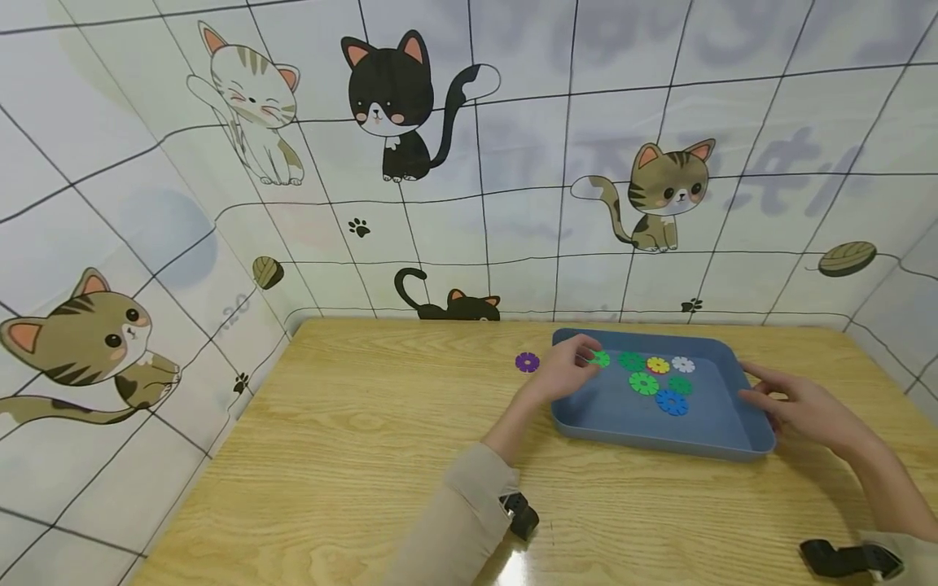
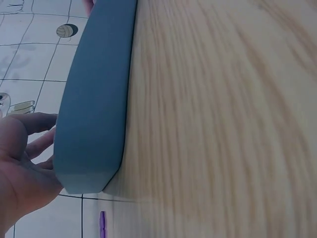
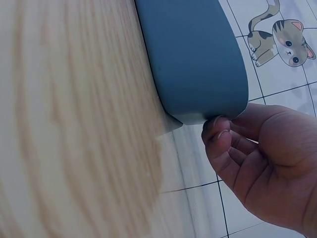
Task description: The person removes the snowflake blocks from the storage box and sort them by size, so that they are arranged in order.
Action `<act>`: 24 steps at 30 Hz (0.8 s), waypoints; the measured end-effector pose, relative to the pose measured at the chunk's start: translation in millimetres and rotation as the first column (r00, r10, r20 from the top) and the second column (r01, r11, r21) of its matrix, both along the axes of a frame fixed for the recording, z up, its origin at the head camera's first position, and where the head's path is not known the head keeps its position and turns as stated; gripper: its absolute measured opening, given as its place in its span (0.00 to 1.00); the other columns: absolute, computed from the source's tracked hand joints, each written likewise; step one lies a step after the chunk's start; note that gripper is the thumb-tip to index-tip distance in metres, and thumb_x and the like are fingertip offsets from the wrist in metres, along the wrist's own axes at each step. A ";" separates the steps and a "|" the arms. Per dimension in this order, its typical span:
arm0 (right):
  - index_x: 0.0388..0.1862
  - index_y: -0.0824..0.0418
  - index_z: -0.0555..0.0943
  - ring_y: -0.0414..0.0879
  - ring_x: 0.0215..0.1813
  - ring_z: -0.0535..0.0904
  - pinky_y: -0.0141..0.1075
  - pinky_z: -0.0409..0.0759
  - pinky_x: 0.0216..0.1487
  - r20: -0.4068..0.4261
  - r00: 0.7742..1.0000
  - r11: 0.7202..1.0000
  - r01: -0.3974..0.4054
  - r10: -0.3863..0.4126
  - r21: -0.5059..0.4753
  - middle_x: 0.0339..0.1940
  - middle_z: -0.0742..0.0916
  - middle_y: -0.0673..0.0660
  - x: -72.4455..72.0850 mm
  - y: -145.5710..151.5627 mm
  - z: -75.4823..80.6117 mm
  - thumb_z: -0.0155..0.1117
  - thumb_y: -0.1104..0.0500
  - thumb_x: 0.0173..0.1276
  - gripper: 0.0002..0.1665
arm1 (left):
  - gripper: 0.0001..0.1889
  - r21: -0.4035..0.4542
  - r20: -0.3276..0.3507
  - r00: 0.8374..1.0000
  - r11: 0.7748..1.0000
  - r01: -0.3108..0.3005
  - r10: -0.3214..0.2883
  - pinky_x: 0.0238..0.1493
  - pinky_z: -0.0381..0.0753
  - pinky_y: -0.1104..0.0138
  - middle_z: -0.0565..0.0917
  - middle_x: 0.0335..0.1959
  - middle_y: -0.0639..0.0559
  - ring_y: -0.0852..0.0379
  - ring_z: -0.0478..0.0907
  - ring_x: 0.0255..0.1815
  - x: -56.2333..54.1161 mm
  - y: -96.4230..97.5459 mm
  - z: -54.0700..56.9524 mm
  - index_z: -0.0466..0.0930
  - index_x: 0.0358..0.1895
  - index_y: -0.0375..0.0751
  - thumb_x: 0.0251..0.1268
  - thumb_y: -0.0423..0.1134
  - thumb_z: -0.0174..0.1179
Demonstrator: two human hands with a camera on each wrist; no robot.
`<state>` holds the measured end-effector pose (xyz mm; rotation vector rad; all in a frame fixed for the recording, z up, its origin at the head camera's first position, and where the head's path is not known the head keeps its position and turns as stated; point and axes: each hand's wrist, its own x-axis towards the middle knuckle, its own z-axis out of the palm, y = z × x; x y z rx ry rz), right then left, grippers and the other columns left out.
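A blue-grey tray [image 1: 608,431] lies on the table, holding several flat, notched plastic discs. My left hand [image 1: 564,368] reaches over its left end, fingertips right at a light green disc [image 1: 601,359]. In the left wrist view, the fingers [image 2: 42,144] of that hand pass behind the tray wall [image 2: 94,109], so their tips are hidden. At the tray's right end, my right hand [image 1: 802,407] grips the rim. The right wrist view has its curled fingertips [image 3: 218,130] against the outside of the wall. A purple disc [image 1: 527,362] lies on the table left of the tray.
Inside the tray are a blue disc [image 1: 672,402], a white disc [image 1: 683,365], a yellow disc [image 1: 658,365] and several green discs [image 1: 644,383]. The wooden table [image 1: 366,423] meets a cat-patterned wall covering [image 1: 513,179] at the back and sides.
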<state>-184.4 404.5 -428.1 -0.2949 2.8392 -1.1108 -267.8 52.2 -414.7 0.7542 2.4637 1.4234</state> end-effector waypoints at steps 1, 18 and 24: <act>0.77 0.76 0.53 0.46 0.22 0.74 0.38 0.73 0.23 0.003 1.000 1.000 -0.002 0.002 0.001 0.36 0.80 0.55 -0.2 -0.1 -0.3 0.54 0.56 0.81 0.38 | 0.17 -0.013 0.000 1.000 1.000 -0.009 0.009 0.49 0.77 0.71 0.81 0.56 0.40 0.54 0.79 0.53 -0.7 2.8 -1.1 0.77 0.62 0.34 0.72 0.33 0.60; 0.77 0.77 0.53 0.46 0.23 0.74 0.38 0.73 0.24 0.001 1.000 1.000 0.000 0.000 0.003 0.36 0.79 0.55 -1.3 -0.5 0.2 0.54 0.59 0.81 0.37 | 0.23 -0.223 -0.041 0.987 0.962 -0.160 0.154 0.66 0.69 0.67 0.76 0.66 0.49 0.54 0.70 0.69 -12.5 36.8 -11.9 0.76 0.67 0.42 0.70 0.36 0.63; 0.77 0.77 0.54 0.46 0.23 0.74 0.38 0.73 0.24 -0.005 1.000 1.000 0.001 -0.001 -0.001 0.35 0.80 0.56 -1.0 -0.7 0.3 0.54 0.59 0.81 0.37 | 0.22 -0.293 -0.093 0.988 0.945 -0.146 0.124 0.65 0.69 0.69 0.80 0.64 0.51 0.55 0.73 0.66 -11.5 37.9 -15.9 0.78 0.65 0.42 0.69 0.35 0.63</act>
